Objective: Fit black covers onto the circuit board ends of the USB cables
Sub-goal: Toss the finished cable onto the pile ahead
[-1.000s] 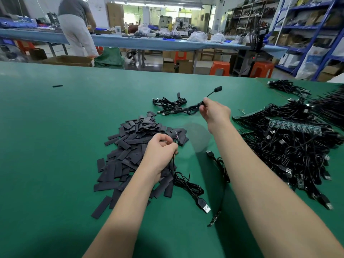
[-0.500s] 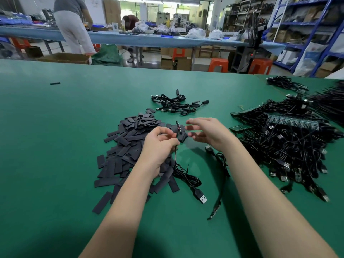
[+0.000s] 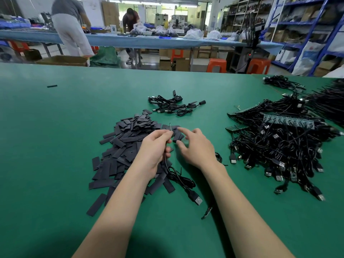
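My left hand (image 3: 155, 148) pinches a black USB cable (image 3: 178, 178) just below its thin circuit board end (image 3: 170, 127), which sticks up edge-on. The cable trails down to its USB plug (image 3: 197, 200) on the green table. My right hand (image 3: 196, 146) hovers beside it with fingers spread over a black cover (image 3: 178, 136) at the edge of the pile of flat black covers (image 3: 122, 146); whether it touches the cover I cannot tell.
A small bundle of covered cables (image 3: 171, 106) lies farther back. A big heap of black USB cables with board strips (image 3: 279, 144) fills the right side. Another loose cable (image 3: 209, 213) lies under my right forearm. People stand at a blue bench behind.
My right hand laid a finished cable on the far bundle, came back empty and now reaches over the cover pile. My left hand raised the cable's board end slightly.
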### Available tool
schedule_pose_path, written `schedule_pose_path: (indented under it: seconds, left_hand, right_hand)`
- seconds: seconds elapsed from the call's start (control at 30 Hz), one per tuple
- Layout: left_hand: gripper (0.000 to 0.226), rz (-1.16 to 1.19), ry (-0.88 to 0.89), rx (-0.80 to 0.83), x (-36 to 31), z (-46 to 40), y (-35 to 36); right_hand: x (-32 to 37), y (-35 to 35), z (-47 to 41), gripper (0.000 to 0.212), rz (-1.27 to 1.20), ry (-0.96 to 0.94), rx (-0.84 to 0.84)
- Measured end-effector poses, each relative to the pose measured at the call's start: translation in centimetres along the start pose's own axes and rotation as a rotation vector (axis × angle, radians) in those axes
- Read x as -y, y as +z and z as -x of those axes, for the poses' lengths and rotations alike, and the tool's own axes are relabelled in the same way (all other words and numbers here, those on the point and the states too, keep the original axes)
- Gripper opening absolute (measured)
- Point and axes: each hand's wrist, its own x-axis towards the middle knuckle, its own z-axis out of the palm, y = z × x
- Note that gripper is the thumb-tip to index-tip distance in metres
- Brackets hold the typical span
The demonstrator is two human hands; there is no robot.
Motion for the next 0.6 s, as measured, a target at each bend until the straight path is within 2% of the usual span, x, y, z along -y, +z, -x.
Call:
schedule_pose_path:
  seconds: [0.1, 0.23, 0.47, 0.6]
  left_hand:
    - [0.008, -0.066, 0.012, -0.046, 0.0, -0.1, -0.1]
    - [0.012, -0.083, 0.035, -0.081, 0.1, -0.2, -0.2]
    - [0.011, -0.166, 0.074, -0.036, 0.2, 0.2, -0.3]
    - [0.011, -0.191, 0.099, -0.052, 0.4, 0.1, -0.4]
  right_hand:
    - [0.3, 0.5, -0.1, 0.035, 0.105, -0.040, 0.019]
    - [0.4, 0.3, 0.2, 0.021, 0.046, -0.018, -0.051]
    - [0.4, -0.4, 0.4, 0.018, -0.219, 0.065, -0.077]
    - [0.3, -0.5, 1.1, 0.010, -0.446, 0.065, -0.198]
